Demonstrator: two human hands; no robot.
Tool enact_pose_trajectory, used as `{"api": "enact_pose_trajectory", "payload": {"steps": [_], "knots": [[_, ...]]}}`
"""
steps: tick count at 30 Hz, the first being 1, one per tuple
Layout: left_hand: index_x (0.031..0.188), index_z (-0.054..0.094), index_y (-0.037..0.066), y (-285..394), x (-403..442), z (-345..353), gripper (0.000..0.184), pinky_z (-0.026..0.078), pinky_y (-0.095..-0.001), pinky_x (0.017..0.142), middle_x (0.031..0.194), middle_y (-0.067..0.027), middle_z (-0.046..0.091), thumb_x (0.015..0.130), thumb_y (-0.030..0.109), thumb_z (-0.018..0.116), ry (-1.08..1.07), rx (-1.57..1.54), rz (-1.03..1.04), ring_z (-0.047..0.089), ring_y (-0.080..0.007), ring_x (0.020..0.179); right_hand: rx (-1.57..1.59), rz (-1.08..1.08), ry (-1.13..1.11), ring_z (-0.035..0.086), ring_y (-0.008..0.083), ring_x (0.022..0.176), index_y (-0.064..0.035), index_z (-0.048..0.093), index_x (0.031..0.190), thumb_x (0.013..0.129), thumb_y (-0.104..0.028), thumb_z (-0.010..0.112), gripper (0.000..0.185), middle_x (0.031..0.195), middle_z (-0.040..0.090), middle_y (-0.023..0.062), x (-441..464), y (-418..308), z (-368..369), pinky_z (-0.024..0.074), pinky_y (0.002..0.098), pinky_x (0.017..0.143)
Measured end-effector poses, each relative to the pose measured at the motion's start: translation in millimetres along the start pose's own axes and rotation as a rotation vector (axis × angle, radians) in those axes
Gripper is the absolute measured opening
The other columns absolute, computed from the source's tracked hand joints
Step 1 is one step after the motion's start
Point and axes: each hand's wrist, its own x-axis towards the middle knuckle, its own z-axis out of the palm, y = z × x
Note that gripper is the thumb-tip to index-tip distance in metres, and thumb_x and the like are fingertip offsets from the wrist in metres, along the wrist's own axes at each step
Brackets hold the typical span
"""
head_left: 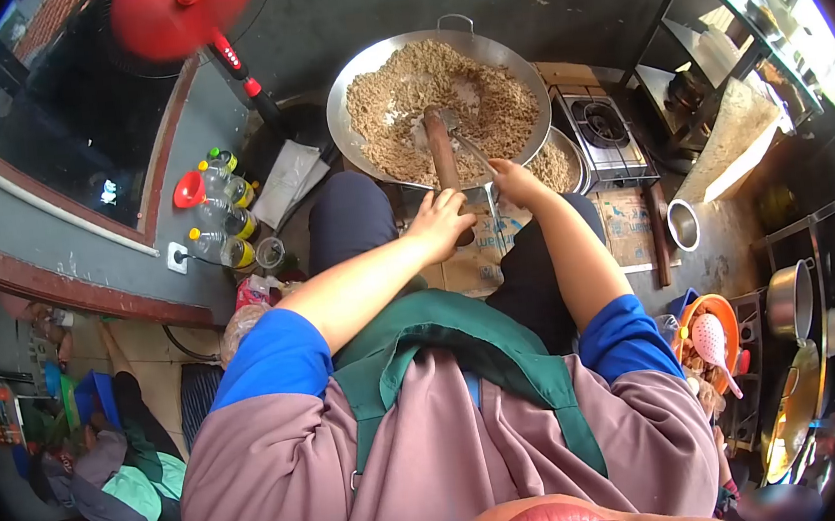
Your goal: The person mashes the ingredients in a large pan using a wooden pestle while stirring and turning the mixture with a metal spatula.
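A thick wooden stick (441, 153) is clasped near its lower end by the left hand (438, 222), its far end lying amid brown crumbs (401, 86) in a wide pan (339, 117). A thin metal rod (473, 153), also reaching into the pan, is clamped in the right hand (518, 183). The stick is judged heavy and stiff, best gripped near its lower end.

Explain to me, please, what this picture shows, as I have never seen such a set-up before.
There is no machine here: a person is working by hand. This single picture comes from a camera worn on that person's head, looking forward and down. In front is a wide metal pan with crumbly, light-brown food in it. The left hand grips a thick wooden handle; the right hand holds a thinner handle that reaches into the pan. A stove stands to the right.
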Motion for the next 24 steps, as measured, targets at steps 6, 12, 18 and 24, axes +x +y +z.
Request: {"api": "enact_pose_trajectory", "payload": {"steps": [6,12,18,24], "knots": [[0.104,0.06,0.008,-60,86,-54,0.043,0.051,-0.0407,0.086,0.101,-0.011,0.06,0.066,0.016,0.079,0.439,-0.252,0.083,0.06,-0.0288,0.099,0.275,-0.088,0.211,0.059,0.0129,0.073,-0.0089,0.071,0.113,0.084,-0.017,0.063,0.031,0.084,0.068,0.0057,-58,1,-57,0.0476,0.0275,0.07],[0.103,0.06,0.008,-145,173,-109,0.035,0.053,-0.0352,0.083,0.098,-0.0098,0.066,0.079,0.023,0.08,0.864,-0.741,-0.385,0.065,-0.024,0.095,0.167,-0.034,0.164,0.043,0.0058,0.059,-0.0083,0.071,0.099,0.077,-0.01,0.075,0.022,0.076,0.062,-0.0021,-96,-19,-88,0.0379,0.025,0.056],[0.082,0.064,0.003,-224,206,-99,0.02,0.052,-0.0301,0.072,0.082,-0.0028,0.067,0.07,0.004,0.081,1.475,-1.096,-0.551,0.063,-0.013,0.073,0.154,-0.091,0.07,0.042,0.0041,0.062,-0.0054,0.068,0.099,0.083,-0.011,0.074,0.018,0.08,0.061,-0.0053,-87,13,-100,0.0376,0.0221,0.058],[0.076,0.064,0.004,-240,234,-132,0.013,0.052,-0.0305,0.068,0.075,-0.0024,0.066,0.066,0.002,0.072,1.624,-1.031,-0.485,0.064,-0.0132,0.069,0.309,-0.007,0.08,0.052,0.0059,0.071,-0.0046,0.066,0.098,0.084,-0.01,0.073,0.016,0.081,0.059,-0.0035,-79,25,-106,0.0433,0.0227,0.065]]}}
